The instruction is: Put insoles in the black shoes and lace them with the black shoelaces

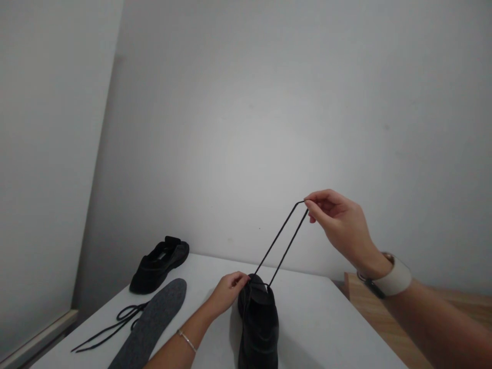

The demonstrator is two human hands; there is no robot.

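Note:
A black shoe [260,328] stands on the white table with its toe pointing away from me. From its eyelets a black shoelace [277,237] runs up and to the right in two taut strands. My right hand [338,220], raised well above the table, pinches the upper end of the lace between thumb and fingers. Down at the shoe, my left hand [229,292] has its fingertips closed at the left side of the lace opening. Whether those fingertips grip the lace or the shoe's edge is too small to tell.
To the left, a second black shoe [159,264] sits near the table's far edge. A grey felt insole [154,323] lies partly over a loose black shoelace [115,325]. The white table [307,297] meets a pale wall [249,128]; a wooden surface [380,312] is at right.

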